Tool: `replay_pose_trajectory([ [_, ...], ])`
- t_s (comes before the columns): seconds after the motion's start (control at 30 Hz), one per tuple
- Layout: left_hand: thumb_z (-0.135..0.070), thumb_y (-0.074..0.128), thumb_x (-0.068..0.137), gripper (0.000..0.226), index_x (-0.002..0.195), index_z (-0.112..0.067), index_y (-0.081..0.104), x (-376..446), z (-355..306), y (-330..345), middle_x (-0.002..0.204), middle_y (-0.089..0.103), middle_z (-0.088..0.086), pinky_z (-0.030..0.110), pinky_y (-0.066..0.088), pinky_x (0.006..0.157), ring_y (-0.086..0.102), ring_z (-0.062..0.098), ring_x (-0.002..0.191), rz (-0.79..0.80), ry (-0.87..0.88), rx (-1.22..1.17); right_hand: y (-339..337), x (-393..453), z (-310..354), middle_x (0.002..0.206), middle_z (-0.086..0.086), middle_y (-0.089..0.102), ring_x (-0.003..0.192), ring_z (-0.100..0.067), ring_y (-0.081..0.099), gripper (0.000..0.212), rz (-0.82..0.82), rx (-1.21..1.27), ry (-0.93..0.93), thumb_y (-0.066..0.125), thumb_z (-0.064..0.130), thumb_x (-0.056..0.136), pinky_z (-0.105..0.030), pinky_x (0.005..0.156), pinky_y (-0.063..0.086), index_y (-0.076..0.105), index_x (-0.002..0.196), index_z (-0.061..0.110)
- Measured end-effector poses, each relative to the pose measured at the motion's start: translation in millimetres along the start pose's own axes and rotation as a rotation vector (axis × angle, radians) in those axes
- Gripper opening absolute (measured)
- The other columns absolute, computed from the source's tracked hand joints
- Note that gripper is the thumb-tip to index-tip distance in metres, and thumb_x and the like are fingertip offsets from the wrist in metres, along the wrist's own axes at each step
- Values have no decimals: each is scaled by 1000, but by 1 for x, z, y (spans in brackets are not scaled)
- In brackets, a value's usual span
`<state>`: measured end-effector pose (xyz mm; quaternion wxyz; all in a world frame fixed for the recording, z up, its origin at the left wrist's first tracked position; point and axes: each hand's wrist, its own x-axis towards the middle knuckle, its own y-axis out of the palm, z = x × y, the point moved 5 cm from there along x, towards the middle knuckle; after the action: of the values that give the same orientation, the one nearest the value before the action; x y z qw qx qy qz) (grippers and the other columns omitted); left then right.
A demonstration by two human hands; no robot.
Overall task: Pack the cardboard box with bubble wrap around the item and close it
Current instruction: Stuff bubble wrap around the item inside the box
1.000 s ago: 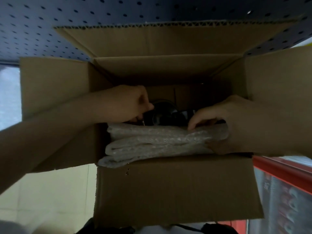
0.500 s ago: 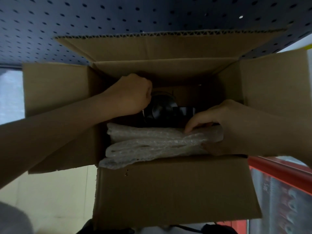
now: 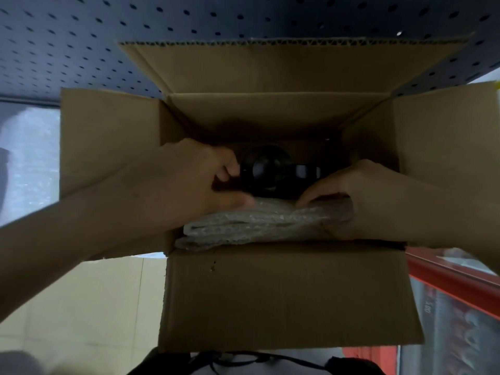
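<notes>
One open cardboard box (image 3: 284, 293), one folded bubble wrap (image 3: 259, 223), one black item (image 3: 267, 169), two hands inside

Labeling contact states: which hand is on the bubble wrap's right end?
The right hand grips the right end of the bubble wrap. The left hand reaches toward the black item.

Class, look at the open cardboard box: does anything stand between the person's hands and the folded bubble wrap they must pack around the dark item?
Nothing visible does. The left hand rests on the bubble wrap and the right hand grips its right end. All four flaps of the cardboard box are open. The dark item sits just behind the wrap.
</notes>
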<state>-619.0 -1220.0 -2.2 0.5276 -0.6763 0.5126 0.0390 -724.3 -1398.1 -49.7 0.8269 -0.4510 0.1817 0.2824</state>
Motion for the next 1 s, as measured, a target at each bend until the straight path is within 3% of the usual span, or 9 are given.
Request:
replay_pose_trajectory([
  [0.1, -81, 56, 42, 73, 101, -39, 62, -13, 0, 8, 93, 62, -22, 29, 52, 78, 60, 0, 87, 99, 20, 80, -2, -2, -1, 80, 38, 56, 76, 13, 56, 50, -17, 41, -1, 79, 39, 64, -10, 75, 51, 60, 105, 58],
  [0.17, -64, 74, 52, 60, 104, -40, 60, -14, 3, 11, 100, 63, -18, 34, 51, 80, 60, 5, 90, 123, 22, 116, -3, -1, -1, 85, 38, 58, 80, 14, 56, 51, -1, 59, -3, 79, 38, 65, -8, 77, 49, 58, 106, 60],
  [0.27, -45, 80, 61, 57, 113, -41, 58, -11, 6, 14, 109, 61, -15, 36, 50, 84, 59, 8, 96, 122, 39, 131, -2, 1, -6, 97, 32, 56, 95, 7, 57, 53, 4, 30, 2, 79, 45, 63, -9, 81, 41, 57, 109, 62],
  [0.33, -44, 79, 63, 55, 113, -43, 57, -9, 7, 19, 110, 59, -15, 31, 49, 83, 57, 8, 97, 121, 54, 163, 2, 0, -15, 102, 27, 54, 98, 3, 54, 53, 15, 42, 15, 78, 50, 62, -12, 83, 39, 58, 111, 59],
  [0.47, -44, 77, 67, 52, 114, -42, 57, -9, 7, 26, 110, 55, -15, 21, 40, 75, 55, 6, 97, 121, 73, 210, 0, -8, -22, 98, 27, 54, 99, 0, 56, 43, 25, 8, 45, 77, 55, 61, -8, 79, 36, 50, 91, 71],
  [0.57, -44, 76, 69, 52, 117, -43, 57, -4, 7, 31, 117, 54, -14, 23, 41, 80, 54, 8, 105, 134, 78, 241, -7, -16, -11, 104, 23, 55, 101, 5, 53, 54, 71, 81, 33, 78, 40, 69, -3, 78, 39, 49, 107, 64],
  [0.67, -40, 73, 75, 53, 125, -43, 55, 2, 8, 38, 128, 52, -14, 23, 39, 90, 51, 9, 116, 211, 79, 298, -6, -16, -4, 119, 14, 58, 105, 4, 50, 55, 110, 63, 24, 77, 31, 75, -6, 86, 39, 54, 122, 49],
  [0.83, -31, 73, 77, 54, 127, -41, 55, 9, 13, 44, 131, 54, -9, 20, 37, 90, 51, 10, 117, 258, 79, 310, -4, -10, -7, 122, 17, 63, 105, 1, 58, 57, 135, 36, 103, 79, 34, 72, -21, 92, 48, 56, 122, 49],
  [1.0, -32, 75, 75, 54, 125, -43, 57, 11, 15, 46, 131, 55, -12, 19, 37, 91, 52, 9, 117, 214, 86, 313, -6, -7, -10, 101, 29, 56, 77, 20, 49, 54, 217, 101, 153, 80, 34, 72, 9, 74, 35, 59, 120, 47],
])
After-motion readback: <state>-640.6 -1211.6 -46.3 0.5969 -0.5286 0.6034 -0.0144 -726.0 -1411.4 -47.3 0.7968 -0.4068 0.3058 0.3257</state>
